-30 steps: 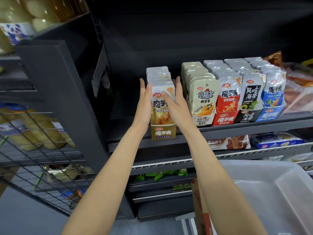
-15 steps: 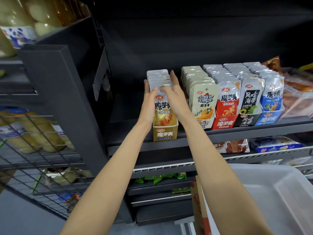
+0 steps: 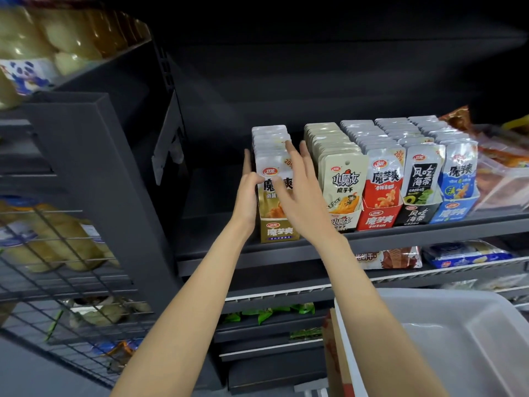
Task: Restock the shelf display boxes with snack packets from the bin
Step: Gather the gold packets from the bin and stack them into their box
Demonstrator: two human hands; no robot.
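A gold display box (image 3: 279, 231) stands on the dark shelf (image 3: 400, 234), filled with a row of white and gold snack packets (image 3: 270, 141). My left hand (image 3: 248, 193) lies flat against the box's left side, fingers straight, thumb touching the front packet. My right hand (image 3: 297, 184) is spread open in front of the front packet, fingers straight and pointing up along the row's right side. To the right stand cream (image 3: 345, 222), red (image 3: 378, 220), black (image 3: 415, 214) and blue (image 3: 453, 212) display boxes, all full of packets. A white bin (image 3: 446, 339) sits at the lower right; the part I see holds no packets.
Loose snack bags (image 3: 503, 156) lie at the shelf's far right. Flat packs (image 3: 469, 255) lie on the shelf below. A wire rack (image 3: 57, 253) with pale packaged goods stands at the left, beside a dark shelf upright (image 3: 94, 179). A cardboard box edge (image 3: 333, 356) borders the bin.
My right hand has pulled back from the top of the packet row and spread open in front of the front packet. The left hand stays on the box's left side. The view shifted slightly.
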